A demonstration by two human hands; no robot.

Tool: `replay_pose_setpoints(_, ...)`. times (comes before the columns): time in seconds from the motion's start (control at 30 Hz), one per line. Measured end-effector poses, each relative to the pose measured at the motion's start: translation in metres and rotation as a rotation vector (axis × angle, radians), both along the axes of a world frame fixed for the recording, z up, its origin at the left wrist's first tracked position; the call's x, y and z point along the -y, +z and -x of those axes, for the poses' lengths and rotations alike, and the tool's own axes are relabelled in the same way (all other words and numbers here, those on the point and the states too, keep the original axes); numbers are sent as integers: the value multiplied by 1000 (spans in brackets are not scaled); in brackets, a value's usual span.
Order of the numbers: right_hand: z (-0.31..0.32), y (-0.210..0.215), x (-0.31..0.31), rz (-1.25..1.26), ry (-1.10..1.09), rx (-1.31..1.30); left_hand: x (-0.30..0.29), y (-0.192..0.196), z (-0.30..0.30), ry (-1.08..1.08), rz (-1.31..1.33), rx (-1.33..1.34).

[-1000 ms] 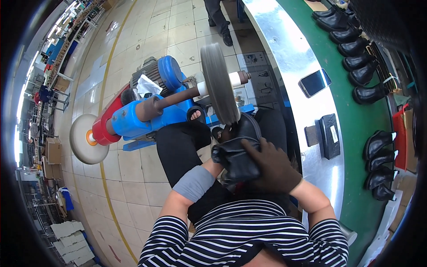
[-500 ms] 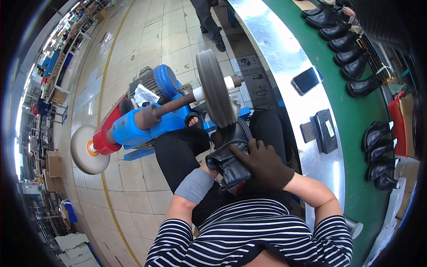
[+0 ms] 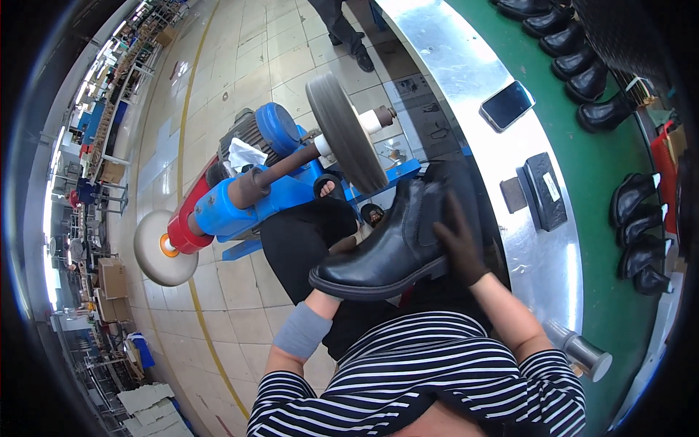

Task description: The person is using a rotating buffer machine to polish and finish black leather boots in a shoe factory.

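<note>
A black ankle boot (image 3: 386, 251) with an elastic side panel lies across my lap, its toe to the left and its sole toward me. Behind the toe, my left hand (image 3: 342, 246) in a brown glove holds the boot, most of its fingers hidden. My right hand (image 3: 462, 244), gloved in brown and slightly blurred, grips the back of the boot near the heel. Just beyond the boot, and apart from it, is a grey buffing wheel (image 3: 346, 135) on the shaft of a blue machine (image 3: 247, 207).
A metal bench (image 3: 542, 284) on my right bears a phone (image 3: 507, 105), a black case (image 3: 545, 191) and a small dark block (image 3: 513, 194). Several black boots (image 3: 608, 113) line the green surface past it. A pale wheel (image 3: 166, 247) sits at the machine's left end. Another person's legs (image 3: 346, 33) stand ahead.
The boot has come off the buffing wheel toward me and turned, so its side and sole edge now show. My right hand has moved from its shaft to the heel end.
</note>
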State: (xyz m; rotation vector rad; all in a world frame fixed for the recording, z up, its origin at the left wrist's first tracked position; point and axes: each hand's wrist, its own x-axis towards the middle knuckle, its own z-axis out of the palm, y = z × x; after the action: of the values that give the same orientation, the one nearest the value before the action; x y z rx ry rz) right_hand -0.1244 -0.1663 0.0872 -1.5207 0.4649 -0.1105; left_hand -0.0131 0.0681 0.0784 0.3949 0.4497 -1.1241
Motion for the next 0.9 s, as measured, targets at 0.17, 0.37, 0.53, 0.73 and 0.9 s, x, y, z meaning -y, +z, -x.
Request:
replay_pose_setpoints(0.17, -14, -72, -63, 115, 101, 37, 11, -10, 26, -166, -410, 991)
replay_pose_setpoints(0.37, -90, -91, -16, -695, 161, -112, 48, -33, -28, -361, -207, 1269)
replay_pose_setpoints(0.53, -137, -96, 17, 92, 454, 64, 67, -44, -44, -314, -350, 1546)
replay_pose_setpoints(0.73, -173, -150, 27, 473, 624, 269, 67, -76, -58, -421, -549, 1717)
replay_pose_setpoints(0.9, -185, -168, 19, 576, 636, 352, 50, -127, -57, -64, -253, 998)
